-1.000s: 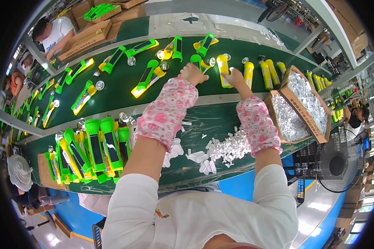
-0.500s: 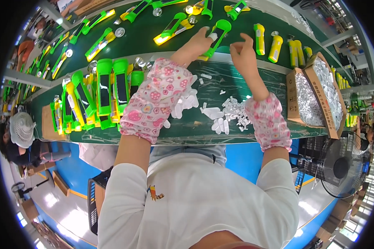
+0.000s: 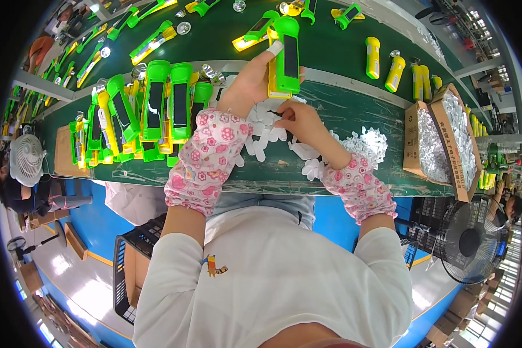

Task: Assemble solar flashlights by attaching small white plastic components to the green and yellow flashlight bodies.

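Note:
My left hand (image 3: pixel 250 81) is closed round a green and yellow flashlight (image 3: pixel 287 55), raised upright above the bench's near strip. Its green side carries a dark rectangular panel, and my thumb, with a white covering on its tip, presses on the edge. Just below the flashlight's lower end, my right hand (image 3: pixel 305 123) has thumb and fingers pinched together over flat white oval pieces (image 3: pixel 262 130). Whatever lies between those fingertips is too small to make out. Small white pieces (image 3: pixel 365 145) are heaped beside my right wrist.
Several green and yellow flashlights (image 3: pixel 155 101) stand packed together on the left. Others lie along the green far strip (image 3: pixel 214 46), with yellow bodies (image 3: pixel 373 58) at the right. Cardboard boxes (image 3: pixel 412 139) of small shiny pieces stand on the right, near a black fan (image 3: pixel 470 240).
My left hand has lifted the flashlight from the far strip and drawn it nearer, upright. My right hand has come down and inward to the white oval pieces, its fingers now pinched.

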